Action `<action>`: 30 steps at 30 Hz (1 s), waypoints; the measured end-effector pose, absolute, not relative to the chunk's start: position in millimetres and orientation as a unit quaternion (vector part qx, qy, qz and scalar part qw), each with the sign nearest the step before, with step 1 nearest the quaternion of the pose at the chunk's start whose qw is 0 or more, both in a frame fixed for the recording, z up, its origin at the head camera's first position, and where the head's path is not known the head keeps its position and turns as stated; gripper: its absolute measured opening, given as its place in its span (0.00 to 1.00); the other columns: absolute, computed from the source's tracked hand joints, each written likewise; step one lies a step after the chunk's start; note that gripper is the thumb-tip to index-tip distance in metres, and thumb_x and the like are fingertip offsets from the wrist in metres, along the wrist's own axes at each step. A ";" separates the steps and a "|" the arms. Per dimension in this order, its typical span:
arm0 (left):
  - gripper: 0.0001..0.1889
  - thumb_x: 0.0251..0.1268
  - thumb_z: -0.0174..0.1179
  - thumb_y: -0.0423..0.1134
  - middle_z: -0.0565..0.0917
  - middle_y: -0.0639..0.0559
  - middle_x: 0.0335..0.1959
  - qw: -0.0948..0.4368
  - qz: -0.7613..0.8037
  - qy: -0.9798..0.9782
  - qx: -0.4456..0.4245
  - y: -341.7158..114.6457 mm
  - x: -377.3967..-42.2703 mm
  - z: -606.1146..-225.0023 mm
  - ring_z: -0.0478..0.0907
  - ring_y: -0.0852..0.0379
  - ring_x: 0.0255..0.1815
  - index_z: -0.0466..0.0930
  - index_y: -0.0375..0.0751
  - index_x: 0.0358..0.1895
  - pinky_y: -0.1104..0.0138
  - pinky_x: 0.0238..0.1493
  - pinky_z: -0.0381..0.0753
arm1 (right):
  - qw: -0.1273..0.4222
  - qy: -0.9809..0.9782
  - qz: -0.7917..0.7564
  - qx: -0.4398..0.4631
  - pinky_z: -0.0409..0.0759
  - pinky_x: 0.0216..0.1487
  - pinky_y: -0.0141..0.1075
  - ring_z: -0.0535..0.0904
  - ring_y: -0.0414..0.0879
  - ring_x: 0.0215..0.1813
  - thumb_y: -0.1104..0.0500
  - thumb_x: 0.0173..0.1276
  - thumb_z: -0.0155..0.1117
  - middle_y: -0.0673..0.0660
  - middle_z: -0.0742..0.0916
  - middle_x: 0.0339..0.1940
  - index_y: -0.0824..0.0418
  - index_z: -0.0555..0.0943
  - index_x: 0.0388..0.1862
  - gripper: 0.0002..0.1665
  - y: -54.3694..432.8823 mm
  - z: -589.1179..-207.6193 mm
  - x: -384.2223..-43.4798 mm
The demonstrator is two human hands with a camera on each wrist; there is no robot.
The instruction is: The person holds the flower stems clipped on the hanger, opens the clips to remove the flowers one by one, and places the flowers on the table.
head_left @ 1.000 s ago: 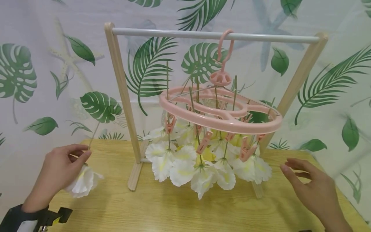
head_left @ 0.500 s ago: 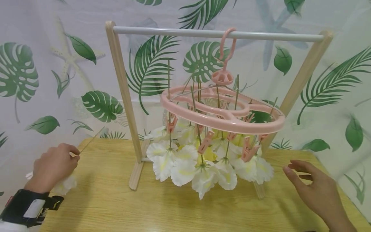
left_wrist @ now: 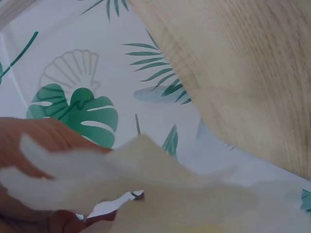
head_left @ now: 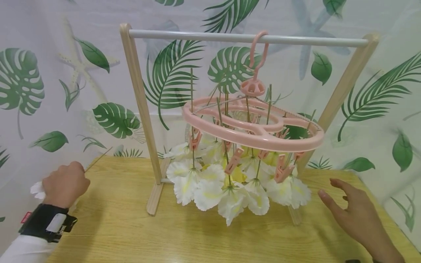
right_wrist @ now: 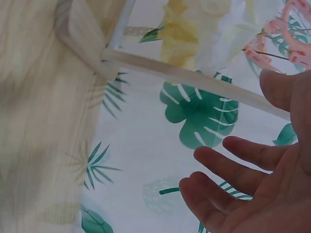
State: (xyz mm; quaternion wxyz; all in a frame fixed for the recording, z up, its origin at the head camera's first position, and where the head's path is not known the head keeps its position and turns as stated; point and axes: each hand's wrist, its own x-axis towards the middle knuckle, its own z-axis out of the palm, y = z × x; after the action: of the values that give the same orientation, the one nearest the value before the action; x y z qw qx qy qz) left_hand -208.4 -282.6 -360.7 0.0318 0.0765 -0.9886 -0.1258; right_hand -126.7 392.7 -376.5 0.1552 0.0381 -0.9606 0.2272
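Left hand (head_left: 67, 182), far left: fingers curled, gripping one white artificial flower (left_wrist: 204, 194) by its stem (head_left: 98, 159), well apart from the rack (head_left: 197, 35).
Right hand (head_left: 356, 215), right: fingers loosely spread, holding nothing.
Pink clip hanger (head_left: 246, 141), hooked on the rack; clothespins (head_left: 234, 160) and head-down flowers (head_left: 189, 182) beneath.
Step, as judged: handling the single flower. Next move likely calls for a steady stem grip, petals uncrushed.
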 end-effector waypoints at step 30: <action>0.08 0.66 0.52 0.26 0.79 0.28 0.23 0.068 -0.021 -0.991 0.112 -287.0 -243.8 -407.3 0.78 0.31 0.24 0.79 0.24 0.33 0.43 0.25 0.76 | 0.169 -0.957 0.207 0.110 0.39 0.64 0.79 0.46 0.86 0.72 0.54 0.82 0.50 0.86 0.66 0.68 0.79 0.60 0.73 0.34 404.2 -409.2 -137.6</action>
State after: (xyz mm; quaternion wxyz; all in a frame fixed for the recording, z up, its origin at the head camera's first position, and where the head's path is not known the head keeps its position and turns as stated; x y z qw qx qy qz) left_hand -243.8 -287.0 -407.3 0.0681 0.1117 -0.9912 -0.0215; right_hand -137.6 404.2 -409.2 0.1694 0.1104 -0.9572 0.2071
